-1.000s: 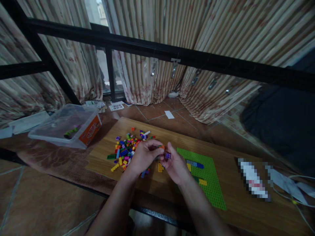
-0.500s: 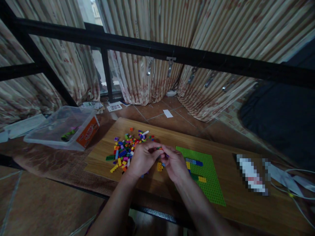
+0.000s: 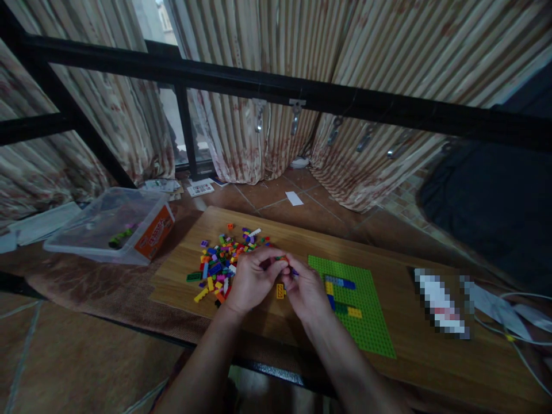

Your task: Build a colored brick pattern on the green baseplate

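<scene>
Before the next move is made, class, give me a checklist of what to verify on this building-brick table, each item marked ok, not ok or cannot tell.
1. Left hand and right hand meet over the wooden board: ok.
2. Small bricks pinched between the fingertips: ok; how many, cannot tell.
3. Bricks fully pressed together: cannot tell, fingers hide the joint.
4. Green baseplate lies flat beside the right hand, a few bricks on it: ok.
5. Loose brick pile lies close to the left hand: ok.
6. Yellow brick lies on the board under the hands: ok.
</scene>
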{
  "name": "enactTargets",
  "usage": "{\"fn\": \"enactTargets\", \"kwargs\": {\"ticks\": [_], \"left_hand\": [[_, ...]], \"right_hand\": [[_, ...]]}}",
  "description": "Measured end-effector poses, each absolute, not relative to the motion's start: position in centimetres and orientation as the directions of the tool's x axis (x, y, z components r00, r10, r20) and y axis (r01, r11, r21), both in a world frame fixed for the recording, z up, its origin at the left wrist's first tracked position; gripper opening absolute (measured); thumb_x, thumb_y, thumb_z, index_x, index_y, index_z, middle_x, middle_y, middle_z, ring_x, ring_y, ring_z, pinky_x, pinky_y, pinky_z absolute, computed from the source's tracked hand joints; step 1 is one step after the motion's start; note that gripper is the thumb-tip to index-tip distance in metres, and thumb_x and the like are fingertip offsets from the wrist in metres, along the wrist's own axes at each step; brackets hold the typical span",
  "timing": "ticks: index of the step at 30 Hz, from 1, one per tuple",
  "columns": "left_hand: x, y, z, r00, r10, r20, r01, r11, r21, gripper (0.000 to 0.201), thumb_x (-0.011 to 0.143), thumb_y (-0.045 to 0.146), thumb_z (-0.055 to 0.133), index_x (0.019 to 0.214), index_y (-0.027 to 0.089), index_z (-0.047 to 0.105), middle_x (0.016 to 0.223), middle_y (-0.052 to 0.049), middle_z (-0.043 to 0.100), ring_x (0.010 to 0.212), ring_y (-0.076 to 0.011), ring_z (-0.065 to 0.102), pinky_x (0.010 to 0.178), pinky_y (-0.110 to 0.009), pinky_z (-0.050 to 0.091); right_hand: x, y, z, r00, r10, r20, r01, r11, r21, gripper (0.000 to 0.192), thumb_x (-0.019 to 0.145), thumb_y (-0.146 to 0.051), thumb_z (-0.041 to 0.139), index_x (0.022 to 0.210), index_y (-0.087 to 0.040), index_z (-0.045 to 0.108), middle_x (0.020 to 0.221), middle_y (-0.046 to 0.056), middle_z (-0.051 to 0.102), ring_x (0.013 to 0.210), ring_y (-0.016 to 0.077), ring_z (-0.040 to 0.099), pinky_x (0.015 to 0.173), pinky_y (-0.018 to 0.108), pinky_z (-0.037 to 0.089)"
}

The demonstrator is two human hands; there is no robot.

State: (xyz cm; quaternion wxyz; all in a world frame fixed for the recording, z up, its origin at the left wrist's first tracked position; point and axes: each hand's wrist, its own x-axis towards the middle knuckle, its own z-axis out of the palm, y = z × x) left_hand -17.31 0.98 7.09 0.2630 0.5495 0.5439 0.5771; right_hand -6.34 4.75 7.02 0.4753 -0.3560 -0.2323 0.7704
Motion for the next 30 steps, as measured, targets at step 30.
{"fn": "enactTargets", "kwargs": {"ticks": [30], "left_hand": [[-21.9, 1.4, 6.2, -0.424, 0.903, 0.068, 0.57, 0.208, 0.795, 0.013, 0.076, 0.015, 0.056, 0.075, 0.016, 0.07, 0.067, -0.001, 0.066, 0.063, -0.0127, 0.057, 0.061, -0.023, 0.04]], "right_hand": [[-8.8, 9.0, 4.6, -0.393, 0.857, -0.333, 0.01, -0.358, -0.934, 0.004, 0.07, -0.017, 0.064, 0.073, -0.018, 0.067, 0.058, -0.004, 0.06, 0.051, 0.0089, 0.055, 0.05, 0.02, 0.047]]}}
